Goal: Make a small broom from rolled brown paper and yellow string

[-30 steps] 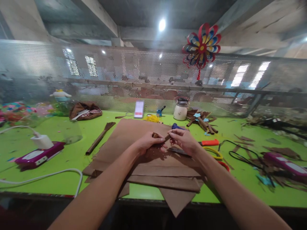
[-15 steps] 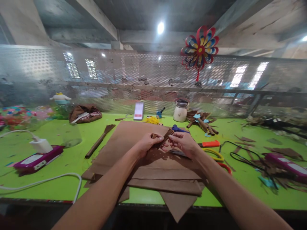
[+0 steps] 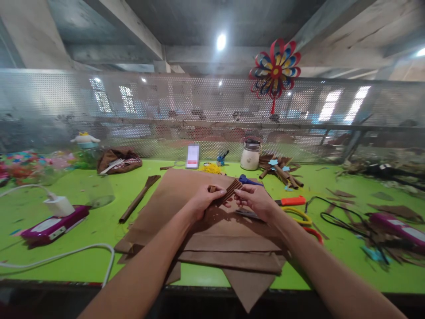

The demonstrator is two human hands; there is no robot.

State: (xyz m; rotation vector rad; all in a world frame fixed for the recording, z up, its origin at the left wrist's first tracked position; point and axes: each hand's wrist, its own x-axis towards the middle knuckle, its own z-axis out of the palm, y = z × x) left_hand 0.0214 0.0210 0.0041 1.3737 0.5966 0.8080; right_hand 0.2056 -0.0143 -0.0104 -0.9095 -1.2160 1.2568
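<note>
Between my two hands is a small strip of pleated brown paper (image 3: 229,192), its folds running lengthwise. My left hand (image 3: 207,199) pinches its lower left end with the thumb on top. The fingertips of my right hand (image 3: 255,199) are closed on its right edge. Both hands are above a stack of brown paper sheets (image 3: 186,186) on the green table. Partly beneath my right hand lie scissors with a yellow and a red handle (image 3: 300,215). A blue-handled tool (image 3: 247,180) sits just behind that hand.
A rolled brown paper stalk (image 3: 139,199) lies left of the stack. Further back stand a phone (image 3: 192,156), a blue bottle (image 3: 221,159) and a white jar (image 3: 250,157). To the right are an orange-handled cutter (image 3: 292,200) and a black cable (image 3: 345,219); a purple power strip (image 3: 56,225) is left.
The view has shifted slightly. Both hands keep their hold on the pleated paper, and my right fingers sit a little further toward its right edge.
</note>
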